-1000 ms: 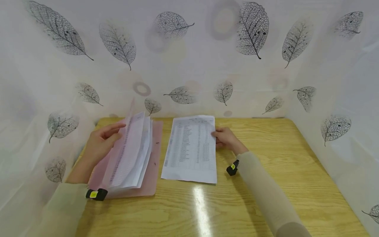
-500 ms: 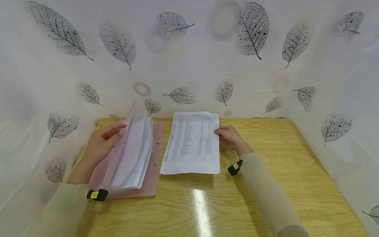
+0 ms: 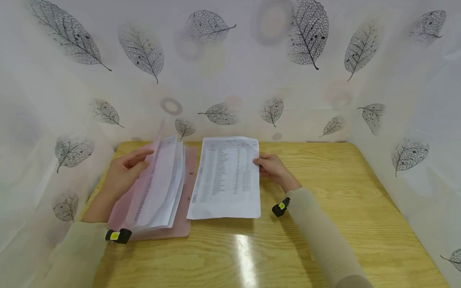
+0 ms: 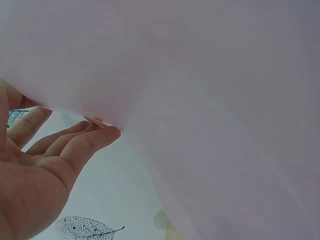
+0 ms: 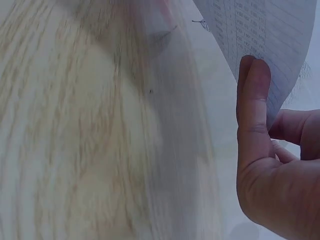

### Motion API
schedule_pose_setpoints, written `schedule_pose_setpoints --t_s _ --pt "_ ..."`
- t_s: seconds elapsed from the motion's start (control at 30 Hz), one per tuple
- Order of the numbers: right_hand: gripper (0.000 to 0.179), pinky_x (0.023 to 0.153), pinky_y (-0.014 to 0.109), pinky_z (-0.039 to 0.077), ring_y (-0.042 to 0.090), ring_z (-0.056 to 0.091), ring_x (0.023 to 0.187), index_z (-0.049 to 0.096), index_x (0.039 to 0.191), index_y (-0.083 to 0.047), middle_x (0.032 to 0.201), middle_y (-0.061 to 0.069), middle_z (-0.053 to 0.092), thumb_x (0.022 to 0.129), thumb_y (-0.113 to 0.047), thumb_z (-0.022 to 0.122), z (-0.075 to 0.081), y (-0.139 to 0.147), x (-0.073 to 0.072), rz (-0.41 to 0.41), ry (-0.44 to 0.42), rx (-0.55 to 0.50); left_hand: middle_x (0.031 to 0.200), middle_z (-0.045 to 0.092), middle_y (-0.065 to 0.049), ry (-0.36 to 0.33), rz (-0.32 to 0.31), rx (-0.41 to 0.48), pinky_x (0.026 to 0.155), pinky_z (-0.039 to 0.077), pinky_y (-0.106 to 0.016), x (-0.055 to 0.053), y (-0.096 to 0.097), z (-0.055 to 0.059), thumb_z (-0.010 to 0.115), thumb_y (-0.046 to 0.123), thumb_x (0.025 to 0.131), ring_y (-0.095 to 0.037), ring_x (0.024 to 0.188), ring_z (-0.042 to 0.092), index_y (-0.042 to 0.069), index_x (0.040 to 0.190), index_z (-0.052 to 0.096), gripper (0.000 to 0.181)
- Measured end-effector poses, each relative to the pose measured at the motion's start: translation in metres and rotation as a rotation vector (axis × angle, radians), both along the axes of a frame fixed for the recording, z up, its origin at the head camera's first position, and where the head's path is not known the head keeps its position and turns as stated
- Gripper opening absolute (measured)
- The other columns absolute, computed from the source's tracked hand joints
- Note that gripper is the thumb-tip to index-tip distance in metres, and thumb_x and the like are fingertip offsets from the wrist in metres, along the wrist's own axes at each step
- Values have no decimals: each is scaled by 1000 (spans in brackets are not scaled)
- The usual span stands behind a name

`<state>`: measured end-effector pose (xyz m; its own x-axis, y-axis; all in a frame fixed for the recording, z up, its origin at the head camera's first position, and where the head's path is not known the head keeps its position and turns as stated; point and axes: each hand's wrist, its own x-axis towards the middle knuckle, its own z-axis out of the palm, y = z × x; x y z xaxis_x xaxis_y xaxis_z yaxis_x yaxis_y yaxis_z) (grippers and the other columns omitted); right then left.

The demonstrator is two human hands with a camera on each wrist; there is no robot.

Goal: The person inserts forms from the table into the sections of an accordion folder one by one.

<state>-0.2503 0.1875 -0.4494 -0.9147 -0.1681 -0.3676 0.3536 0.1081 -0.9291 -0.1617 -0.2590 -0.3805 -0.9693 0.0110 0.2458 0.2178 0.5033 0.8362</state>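
Observation:
A translucent pink folder (image 3: 190, 218) lies open at the left, with several white sheets (image 3: 176, 200) standing partly raised inside it. My left hand (image 3: 124, 172) pinches its lifted front cover (image 3: 142, 196). In the left wrist view, that cover (image 4: 210, 110) fills most of the frame, and a small orange piece (image 4: 97, 121) sits beside the fingertips. My right hand (image 3: 273, 168) pinches the right edge of a printed paper (image 3: 227, 180), thumb on its front face. The paper is held just right of the folder, its lower left corner meeting the folder's right edge.
Both things are on a light wooden table (image 3: 342, 220), which reflects a bright streak in front of the paper. A pale curtain (image 3: 237, 72) printed with skeleton leaves surrounds the table at the back and both sides.
My right hand first lifted the paper from the table and shifted it slightly right, then brought it left toward the folder. The left hand and the raised cover have stayed in place.

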Motion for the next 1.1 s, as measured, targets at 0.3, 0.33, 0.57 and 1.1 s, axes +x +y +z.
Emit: schedule_pose_setpoints --t_s 0.3,0.33,0.57,1.1 --pt "42 64 23 58 11 74 71 57 141 12 87 2 77 107 -12 56 5 -13 3 19 12 -3 134 67 15 -4 -8 10 76 49 -10 3 1 2 65 10 103 16 107 59 8 139 69 36" --pt "42 64 23 58 11 74 71 57 141 13 86 1 77 107 -12 56 5 -14 3 18 11 -6 136 67 13 -4 -8 7 76 49 -10 3 1 2 65 10 103 16 108 59 7 139 68 36" --pt "40 61 21 56 9 72 67 58 137 15 81 -1 76 106 -11 57 3 -22 4 2 6 -21 139 68 3 -12 -4 -23 74 49 -12 4 1 3 64 14 104 15 106 59 9 139 69 35" --pt "41 61 21 55 8 72 69 60 140 10 85 0 75 103 -9 57 -1 -26 5 -81 -24 17 128 70 19 27 -25 35 78 49 -9 3 -2 1 66 8 102 15 109 60 8 137 70 35"
